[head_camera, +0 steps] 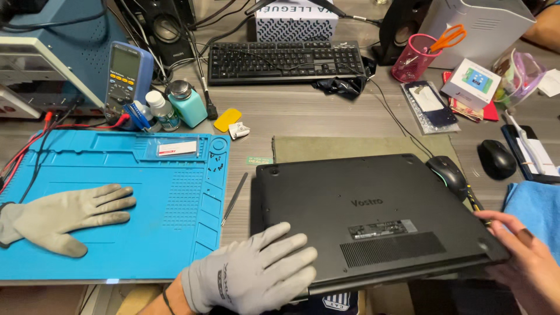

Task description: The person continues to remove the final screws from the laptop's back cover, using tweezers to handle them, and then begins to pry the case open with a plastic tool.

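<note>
A black laptop [373, 204] lies upside down in front of me, its vent grille toward me. My left hand [256, 274], in a grey work glove, rests flat on the near left corner of the laptop's base, fingers spread. Bare, my right hand [525, 256] grips the laptop's near right corner, fingers curled over the edge. A spare grey glove [64, 216] lies flat on the blue repair mat [169, 233] to the left. Metal tweezers [234, 198] lie between the mat and the laptop.
Behind the laptop are a green pad [350, 147], a black keyboard [286, 61], a multimeter [123, 79] and small bottles [175, 105]. Two black mice [496, 158] sit at right, near a blue cloth [534, 204]. A pink cup [414, 58] holds orange scissors.
</note>
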